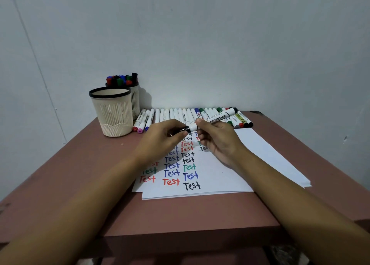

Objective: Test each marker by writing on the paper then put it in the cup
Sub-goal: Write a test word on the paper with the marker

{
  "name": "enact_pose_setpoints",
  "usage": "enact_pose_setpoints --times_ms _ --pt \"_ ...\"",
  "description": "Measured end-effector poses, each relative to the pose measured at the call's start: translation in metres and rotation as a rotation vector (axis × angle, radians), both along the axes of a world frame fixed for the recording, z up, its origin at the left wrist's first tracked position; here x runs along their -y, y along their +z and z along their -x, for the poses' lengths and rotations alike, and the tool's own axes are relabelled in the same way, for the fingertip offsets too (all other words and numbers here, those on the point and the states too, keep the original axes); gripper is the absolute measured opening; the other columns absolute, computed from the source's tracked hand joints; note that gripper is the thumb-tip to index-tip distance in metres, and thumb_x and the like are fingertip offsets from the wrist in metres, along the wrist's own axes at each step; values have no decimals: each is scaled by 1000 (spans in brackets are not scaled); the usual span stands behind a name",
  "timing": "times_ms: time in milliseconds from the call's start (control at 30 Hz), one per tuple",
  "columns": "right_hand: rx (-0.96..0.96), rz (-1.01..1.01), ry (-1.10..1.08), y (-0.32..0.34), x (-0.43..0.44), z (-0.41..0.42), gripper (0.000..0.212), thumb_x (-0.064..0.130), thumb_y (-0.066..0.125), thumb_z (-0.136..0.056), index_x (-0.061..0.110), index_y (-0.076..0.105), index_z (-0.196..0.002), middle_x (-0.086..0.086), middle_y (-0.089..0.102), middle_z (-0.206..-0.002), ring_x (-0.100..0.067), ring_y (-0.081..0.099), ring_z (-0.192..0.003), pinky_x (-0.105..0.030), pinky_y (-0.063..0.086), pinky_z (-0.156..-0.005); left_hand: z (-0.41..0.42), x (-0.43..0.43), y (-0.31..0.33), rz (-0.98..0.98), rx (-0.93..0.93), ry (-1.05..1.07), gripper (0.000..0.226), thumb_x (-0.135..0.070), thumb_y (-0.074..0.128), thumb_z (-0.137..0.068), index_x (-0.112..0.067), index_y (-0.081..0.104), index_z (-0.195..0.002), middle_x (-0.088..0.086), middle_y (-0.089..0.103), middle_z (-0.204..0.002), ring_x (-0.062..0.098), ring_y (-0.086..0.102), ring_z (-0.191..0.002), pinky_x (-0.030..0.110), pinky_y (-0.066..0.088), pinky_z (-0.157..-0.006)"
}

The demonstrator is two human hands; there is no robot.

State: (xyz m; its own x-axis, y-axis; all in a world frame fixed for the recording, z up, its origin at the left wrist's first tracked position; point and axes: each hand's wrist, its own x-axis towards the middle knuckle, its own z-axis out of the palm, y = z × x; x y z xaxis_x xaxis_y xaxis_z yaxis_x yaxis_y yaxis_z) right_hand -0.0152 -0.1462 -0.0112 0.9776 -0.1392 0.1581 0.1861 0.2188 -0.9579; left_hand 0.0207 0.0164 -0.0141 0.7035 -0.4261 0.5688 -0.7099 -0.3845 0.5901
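Right hand [217,138] grips the marker [215,118]; left hand [165,137] pinches its black cap [185,129] — front cup [112,111] empty, rear cup [135,98] full of markers.

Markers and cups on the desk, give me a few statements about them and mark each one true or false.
1. The front cup is full of markers. False: it looks empty; the markers stand in the back cup.
2. Both hands hold one marker, labelled WHITEBOARD. True: the left hand is at its black cap, the right hand on its barrel.
3. A row of markers lies along the far edge of the paper. True.
4. The paper is blank. False: "Test" is written on it many times in black, blue, red and green.
5. The cups stand right of the paper. False: they stand to its left, near the wall.
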Motion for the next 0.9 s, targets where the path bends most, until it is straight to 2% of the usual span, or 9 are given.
enact_pose_setpoints --times_ms 133,200,400,500,600,667,800,833,900 --pt "-50 -98 -15 -1 -2 -2 22 13 65 -88 4 59 -69 -6 55 -57 -10 51 -48 -17 45 -46 3 5 -3 -39 254 37 17 -16 64 -86 -4 68 -98 5 67 -83 15 58 -72 17 44 -66" --pt "-81 -150 -10 1 -3 -3 21 14 66 -87 3 59 -71 -6 56 -56 -11 51 -47 -17 46 -46 2 8 -4 -80 342 49 21 -20 59 -85 -2 67 -94 6 65 -79 16 56 -67 20 43 -63" --pt "-142 -149 -6 0 -1 -3 23 19 67 -87 5 58 -72 -4 56 -54 -9 50 -44 -17 45 -44 -1 10 -6 -138 396 63 26 -26 55 -87 -4 66 -96 5 63 -81 15 54 -68 26 44 -63" --pt "-129 -118 -22 3 0 -4 22 22 67 -87 5 59 -75 -5 57 -58 -8 51 -45 -18 45 -44 -1 12 -4 -56 267 79 17 -19 62 -88 -7 67 -99 2 65 -85 13 58 -73 24 47 -69" --pt "-108 -89 -19 5 -1 -4 21 26 67 -86 7 62 -78 -6 59 -65 -9 54 -52 -19 49 -49 1 12 3 247 -140 31 9 -12 66 -85 -15 67 -94 -5 68 -86 3 63 -77 15 49 -72" --pt "-108 -110 2 6 -2 -2 23 31 65 -87 9 62 -84 -7 58 -70 -13 57 -59 -21 52 -54 0 9 8 417 -296 2 11 -8 67 -83 -18 66 -87 -8 67 -81 -1 63 -73 15 51 -69" --pt "-125 -195 -73 8 4 -4 34 40 53 -94 7 60 -97 -8 59 -76 -18 59 -70 -26 53 -63 -2 -3 18 687 -440 -23 8 -7 65 -84 -15 67 -85 1 64 -82 13 60 -80 24 50 -69" --pt "-117 -148 -139 8 6 -6 33 38 51 -96 6 60 -98 -7 58 -76 -17 58 -70 -27 53 -64 -3 -6 21 740 -442 -8 7 -7 64 -85 -14 66 -85 2 64 -83 14 60 -80 24 50 -70" --pt "-41 187 -321 2 10 -8 32 30 48 -98 3 63 -93 -5 53 -72 -16 50 -68 -29 46 -64 -2 -14 29 777 -360 62 5 -9 63 -86 -14 65 -86 3 65 -84 14 62 -81 21 52 -70"
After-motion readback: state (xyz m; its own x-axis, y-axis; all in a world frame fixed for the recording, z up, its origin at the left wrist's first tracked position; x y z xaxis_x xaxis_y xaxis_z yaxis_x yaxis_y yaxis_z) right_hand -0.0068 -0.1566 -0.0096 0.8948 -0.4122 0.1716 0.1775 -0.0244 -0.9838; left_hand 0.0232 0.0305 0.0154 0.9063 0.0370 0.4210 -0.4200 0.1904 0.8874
